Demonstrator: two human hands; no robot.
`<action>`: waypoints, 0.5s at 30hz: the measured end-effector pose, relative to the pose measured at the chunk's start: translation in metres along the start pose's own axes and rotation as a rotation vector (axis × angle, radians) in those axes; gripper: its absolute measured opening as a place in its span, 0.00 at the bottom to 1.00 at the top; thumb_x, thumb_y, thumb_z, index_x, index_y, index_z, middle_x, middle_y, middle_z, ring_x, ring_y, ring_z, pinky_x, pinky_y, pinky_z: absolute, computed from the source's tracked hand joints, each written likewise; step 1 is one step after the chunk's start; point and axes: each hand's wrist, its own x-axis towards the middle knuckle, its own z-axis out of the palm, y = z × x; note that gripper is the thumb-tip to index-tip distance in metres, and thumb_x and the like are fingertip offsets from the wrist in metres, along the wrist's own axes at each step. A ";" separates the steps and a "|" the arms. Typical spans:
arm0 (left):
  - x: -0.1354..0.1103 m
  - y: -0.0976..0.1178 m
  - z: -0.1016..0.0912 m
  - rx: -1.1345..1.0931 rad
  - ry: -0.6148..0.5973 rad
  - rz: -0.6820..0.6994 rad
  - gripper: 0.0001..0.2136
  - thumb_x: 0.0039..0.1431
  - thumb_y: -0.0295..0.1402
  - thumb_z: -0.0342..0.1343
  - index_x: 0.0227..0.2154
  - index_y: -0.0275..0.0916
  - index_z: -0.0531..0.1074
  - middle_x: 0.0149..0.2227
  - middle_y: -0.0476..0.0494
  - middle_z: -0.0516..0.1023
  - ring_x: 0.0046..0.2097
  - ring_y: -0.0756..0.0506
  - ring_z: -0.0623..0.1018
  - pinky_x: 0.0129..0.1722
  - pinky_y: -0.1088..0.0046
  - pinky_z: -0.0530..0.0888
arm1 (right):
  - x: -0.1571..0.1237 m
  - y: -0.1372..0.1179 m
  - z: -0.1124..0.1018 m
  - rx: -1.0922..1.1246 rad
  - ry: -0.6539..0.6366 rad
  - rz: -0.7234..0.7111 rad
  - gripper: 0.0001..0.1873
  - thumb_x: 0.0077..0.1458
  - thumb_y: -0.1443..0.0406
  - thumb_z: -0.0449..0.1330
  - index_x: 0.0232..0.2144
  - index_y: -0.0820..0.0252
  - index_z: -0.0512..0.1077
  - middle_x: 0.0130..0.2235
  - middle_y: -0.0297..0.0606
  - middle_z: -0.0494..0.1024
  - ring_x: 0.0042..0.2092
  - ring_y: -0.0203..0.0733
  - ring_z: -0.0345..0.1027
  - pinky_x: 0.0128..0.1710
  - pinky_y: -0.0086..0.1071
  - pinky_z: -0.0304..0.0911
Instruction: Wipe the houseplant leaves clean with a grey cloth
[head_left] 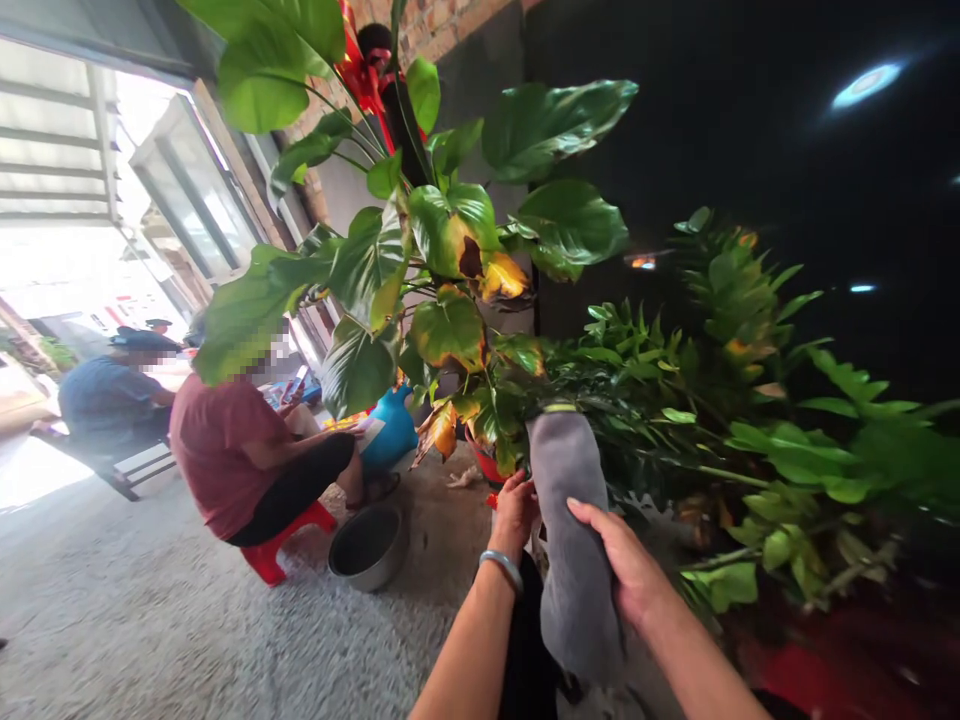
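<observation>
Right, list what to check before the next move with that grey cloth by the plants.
1. Left hand grip: ok, fingers curl on the grey cloth at its left edge.
2. Right hand grip: ok, it clasps the cloth's right side.
3. Cloth clear of foliage: cannot tell, its top end sits against the leaves.
4. Leaf condition: not ok, the big-leaved plant has yellow, brown-edged leaves.
5. Floor nearby: ok, the metal bowl stands apart, to the left of the hands.
6. Seated person: ok, beyond the bowl, apart from both hands.
</observation>
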 end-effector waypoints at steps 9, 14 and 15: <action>0.002 0.011 0.005 -0.013 0.080 -0.007 0.19 0.30 0.26 0.70 0.21 0.40 0.63 0.18 0.58 0.68 0.21 0.54 0.66 0.26 0.75 0.65 | -0.028 -0.032 -0.017 0.207 0.139 -0.120 0.15 0.28 0.62 0.74 0.22 0.59 0.74 0.16 0.33 0.76 0.18 0.42 0.70 0.20 0.33 0.67; -0.006 0.011 0.011 0.004 0.069 -0.044 0.17 0.31 0.25 0.70 0.21 0.39 0.66 0.18 0.56 0.68 0.23 0.52 0.68 0.28 0.73 0.66 | -0.007 -0.041 -0.011 0.343 0.187 0.008 0.09 0.33 0.62 0.69 0.18 0.55 0.71 0.16 0.37 0.78 0.30 0.55 0.79 0.33 0.44 0.75; -0.006 0.011 0.012 0.004 0.066 -0.051 0.16 0.30 0.25 0.69 0.22 0.39 0.67 0.19 0.56 0.69 0.23 0.52 0.68 0.28 0.73 0.66 | -0.010 -0.030 -0.013 0.327 0.193 0.064 0.10 0.32 0.62 0.70 0.18 0.55 0.72 0.17 0.38 0.78 0.32 0.57 0.79 0.34 0.45 0.75</action>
